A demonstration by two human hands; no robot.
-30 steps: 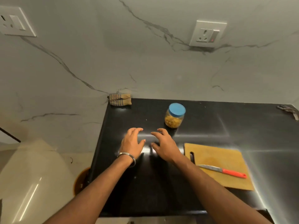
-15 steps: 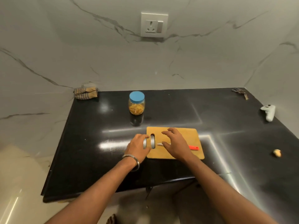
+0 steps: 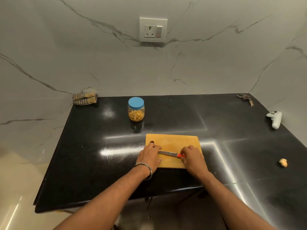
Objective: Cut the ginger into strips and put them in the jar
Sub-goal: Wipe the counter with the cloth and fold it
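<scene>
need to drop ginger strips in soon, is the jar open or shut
Shut. The blue lid sits on top of the upright jar, which already holds some yellowish pieces.

Knife (image 3: 171,154) handle mostly hidden under right hand (image 3: 193,161); left hand (image 3: 149,157) covers board (image 3: 172,143) slot.

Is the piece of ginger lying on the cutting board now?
No, the ginger lies on the black counter, far right of the cutting board.
</scene>
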